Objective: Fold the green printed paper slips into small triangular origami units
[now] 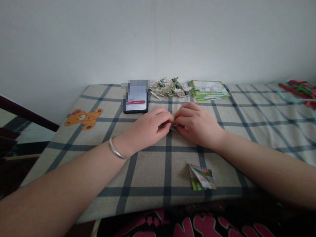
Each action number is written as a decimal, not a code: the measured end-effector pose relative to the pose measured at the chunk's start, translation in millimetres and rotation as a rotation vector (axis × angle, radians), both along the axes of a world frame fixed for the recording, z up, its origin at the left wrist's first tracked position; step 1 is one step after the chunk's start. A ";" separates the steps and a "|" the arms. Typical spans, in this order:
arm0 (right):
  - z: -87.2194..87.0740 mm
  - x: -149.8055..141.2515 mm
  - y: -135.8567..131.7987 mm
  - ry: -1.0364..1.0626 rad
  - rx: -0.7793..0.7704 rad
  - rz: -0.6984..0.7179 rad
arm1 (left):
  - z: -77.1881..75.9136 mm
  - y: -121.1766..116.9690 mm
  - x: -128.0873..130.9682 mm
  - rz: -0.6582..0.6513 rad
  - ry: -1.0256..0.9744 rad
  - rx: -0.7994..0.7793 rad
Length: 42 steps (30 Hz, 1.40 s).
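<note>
My left hand [156, 124] and my right hand [195, 122] meet over the middle of the table, fingertips pinched together. Between them is a small folded piece of printed paper [174, 128], mostly hidden by the fingers. Nearer to me, below my right hand, lies another folded paper piece [201, 177], green and white with a diagonal flap. Beyond the hands, against the wall, sits a cluster of several folded paper pieces [170, 89] in the same print. To its right is a stack of flat green printed sheets [209, 90].
A phone [136, 97] with a lit screen stands left of the paper cluster. An orange bear cutout [84, 118] lies on the checked tablecloth [150, 164] at left. Far right, a clear tray [286, 95] holds red and green items. A pale wall [158, 39] closes off the back.
</note>
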State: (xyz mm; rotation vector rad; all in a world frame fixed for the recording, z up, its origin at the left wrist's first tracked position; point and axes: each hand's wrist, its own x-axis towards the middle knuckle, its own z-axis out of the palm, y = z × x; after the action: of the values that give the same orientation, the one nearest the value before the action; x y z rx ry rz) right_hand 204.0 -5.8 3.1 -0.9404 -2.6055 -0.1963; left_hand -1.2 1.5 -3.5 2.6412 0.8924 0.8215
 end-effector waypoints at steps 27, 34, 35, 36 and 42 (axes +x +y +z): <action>-6.3 -4.8 2.4 0.108 -0.140 -0.099 | 0.2 0.5 2.2 0.034 0.013 0.025; -3.1 -7.8 -0.5 0.113 -0.156 -0.173 | 1.1 -0.1 1.1 0.034 0.036 0.023; -1.5 -7.8 -1.5 0.094 -0.156 -0.194 | 1.2 -0.2 0.8 0.035 0.041 0.020; 0.2 -7.6 -2.6 0.073 -0.152 -0.214 | 1.4 -0.3 0.6 0.037 0.047 0.016; 9.6 -5.2 -7.7 -0.067 -0.143 -0.265 | 1.6 -1.5 0.5 0.032 0.101 0.012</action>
State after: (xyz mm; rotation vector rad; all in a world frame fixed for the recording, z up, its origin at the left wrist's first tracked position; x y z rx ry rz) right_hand 198.8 -13.6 12.7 -1.3512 -2.5747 -0.1116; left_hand -0.7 0.0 -1.9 2.7062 0.9599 0.7082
